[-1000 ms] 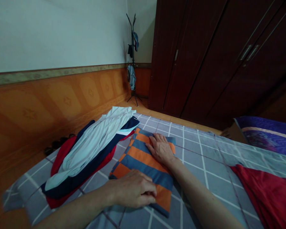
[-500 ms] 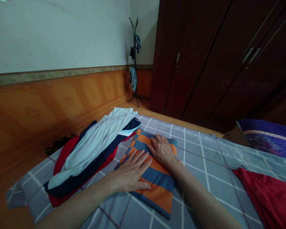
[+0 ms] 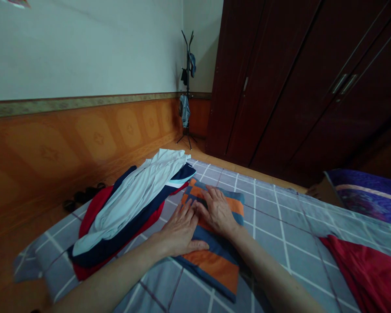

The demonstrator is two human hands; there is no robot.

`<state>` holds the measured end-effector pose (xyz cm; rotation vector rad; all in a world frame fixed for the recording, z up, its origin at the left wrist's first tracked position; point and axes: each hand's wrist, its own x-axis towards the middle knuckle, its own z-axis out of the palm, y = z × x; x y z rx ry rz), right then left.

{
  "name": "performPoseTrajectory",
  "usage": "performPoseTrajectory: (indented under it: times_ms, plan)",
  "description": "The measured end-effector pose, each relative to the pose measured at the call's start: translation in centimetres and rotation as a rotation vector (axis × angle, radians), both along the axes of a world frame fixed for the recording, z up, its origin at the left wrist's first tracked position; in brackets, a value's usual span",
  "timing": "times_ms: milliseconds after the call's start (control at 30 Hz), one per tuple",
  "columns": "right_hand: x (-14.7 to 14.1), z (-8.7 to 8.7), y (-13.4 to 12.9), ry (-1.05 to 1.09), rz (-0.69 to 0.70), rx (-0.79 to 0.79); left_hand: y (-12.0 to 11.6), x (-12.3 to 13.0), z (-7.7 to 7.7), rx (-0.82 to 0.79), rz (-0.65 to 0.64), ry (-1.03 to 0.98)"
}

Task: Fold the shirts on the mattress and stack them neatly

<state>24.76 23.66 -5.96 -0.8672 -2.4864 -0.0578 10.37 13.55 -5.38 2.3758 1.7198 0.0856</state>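
On the bed (image 3: pixel 267 213), the long garment pile (image 3: pixel 130 208) and the red cloth (image 3: pixel 371 269) look loose and unfolded. Between them, the orange-and-blue striped cloth (image 3: pixel 211 261) seems already folded into a flat block, with the left hand (image 3: pixel 182 230) and right hand (image 3: pixel 219 212) spread on top, close together, gripping nothing.

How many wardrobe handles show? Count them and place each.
3: a lone handle right of centre, then two side by side farther right, the left handle and right handle. Others may be out of frame.
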Motion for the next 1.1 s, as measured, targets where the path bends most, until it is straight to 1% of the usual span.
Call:
performPoseTrajectory:
  times_ms: [133,267,333,400,433,500,567,633,733,800,900,967,1033,1067,1100]
  plan:
    - [-0.4,-1.1,-0.4,-0.019,0.065,-0.029,0.1,-0.3,-0.7,0.015,0.001,-0.025]
    - [0.3,-1.5,0.3,-0.078,0.047,-0.020,0.1,-0.6,-0.5,-0.025,0.036,-0.023]
    - [0.7,-1.4,-0.1,-0.092,0.011,-0.023,0.1,-0.8,-0.2,-0.061,0.063,-0.013]
    - [1.1,-1.4,-1.6,-0.100,-0.011,-0.039,0.1,-0.8,0.1,-0.075,0.080,-0.015]
    - [1.4,-1.5,-2.8,-0.104,0.002,-0.051,0.1,-0.9,0.2,-0.079,0.081,-0.016]
    - [2.4,-1.8,-5.5,-0.128,0.079,-0.082,0.1,-0.8,0.3,-0.099,0.085,-0.012]
    - [4.1,-2.3,-8.2,-0.161,0.142,-0.108,0.1,-0.9,0.5,-0.134,0.085,-0.004]
    - [6.2,-2.7,-10.2,-0.190,0.139,-0.117,0.2,-1.0,0.6,-0.151,0.078,-0.011]
    - [8.9,-3.1,-11.7,-0.208,0.093,-0.101,0.2,-1.3,0.9,-0.146,0.071,-0.024]
    - [9.9,-3.2,-12.0,-0.201,0.069,-0.093,0.0,-1.1,1.0,-0.130,0.066,-0.020]
    - [10.1,-3.2,-12.2,-0.171,0.059,-0.107,-0.7,0.2,1.0,-0.033,0.021,-0.010]
    - [10.0,-3.2,-12.2,-0.163,0.076,-0.117,-1.4,1.2,0.6,0.031,-0.080,-0.025]
    - [9.9,-3.3,-12.3,-0.174,0.093,-0.120,-1.8,1.9,0.1,0.039,-0.198,-0.051]
    - [9.9,-3.3,-12.3,-0.180,0.094,-0.121,-1.8,2.0,-0.1,0.029,-0.234,-0.056]
    - [10.0,-3.3,-12.3,-0.181,0.090,-0.122,-1.8,1.9,-0.3,0.019,-0.230,-0.051]
